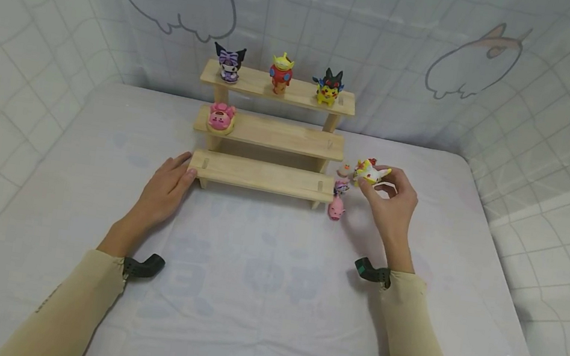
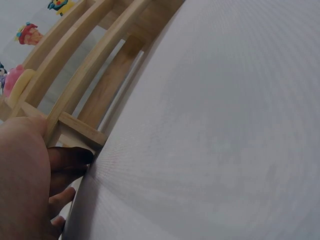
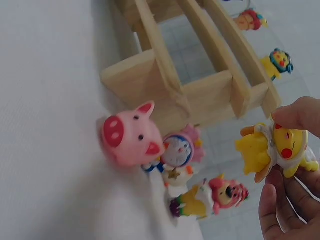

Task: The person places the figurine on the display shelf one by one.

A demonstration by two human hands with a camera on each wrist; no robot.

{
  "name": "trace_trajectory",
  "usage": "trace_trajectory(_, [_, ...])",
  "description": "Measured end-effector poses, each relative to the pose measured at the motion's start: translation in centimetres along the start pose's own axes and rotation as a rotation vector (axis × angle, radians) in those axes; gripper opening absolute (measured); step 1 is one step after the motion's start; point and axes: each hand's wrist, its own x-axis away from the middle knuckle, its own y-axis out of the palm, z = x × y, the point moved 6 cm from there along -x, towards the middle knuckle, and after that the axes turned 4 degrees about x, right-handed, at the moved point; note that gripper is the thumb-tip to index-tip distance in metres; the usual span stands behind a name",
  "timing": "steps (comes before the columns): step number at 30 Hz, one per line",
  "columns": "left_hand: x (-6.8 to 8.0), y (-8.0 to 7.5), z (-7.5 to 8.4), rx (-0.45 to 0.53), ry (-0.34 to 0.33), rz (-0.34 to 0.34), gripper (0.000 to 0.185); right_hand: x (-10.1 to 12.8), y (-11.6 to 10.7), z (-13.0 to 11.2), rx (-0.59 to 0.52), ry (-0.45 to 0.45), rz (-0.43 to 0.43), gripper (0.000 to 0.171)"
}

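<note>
In the head view my left hand rests at the left end of the three-tier wooden display stand, its thumb touching the bottom board. The left wrist view shows the other fingers low beside the stand's leg. My right hand pinches a yellow figurine with red cheeks and a white hood, held between thumb and fingers to the right of the stand. Below it, by the stand's right end, are a pink pig figurine, a blue-faced figurine with a pink headpiece and a pink bear figurine.
On the top board stand a black-eared purple figurine, a red and green figurine and a yellow figurine with a dark hood. A pink figurine sits at the left of the middle board. A white cloth covers the table.
</note>
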Motion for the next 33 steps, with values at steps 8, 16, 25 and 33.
trace_trajectory(8, [0.0,0.1,-0.2,0.007,-0.012,-0.005,0.062,-0.1,0.9,-1.8,-0.026,-0.034,-0.048,0.031])
trace_trajectory(16, [0.0,0.1,-0.1,-0.003,0.019,0.013,0.061,-0.6,2.5,-2.6,-0.102,-0.075,-0.064,0.031])
trace_trajectory(25, [-0.1,0.0,0.1,-0.003,0.030,0.014,0.061,-1.6,5.2,-1.5,-0.127,-0.091,-0.100,0.033])
trace_trajectory(33, [0.1,0.0,0.2,-0.009,0.010,0.004,0.062,-1.8,6.9,-2.7,-0.135,-0.085,-0.140,0.035])
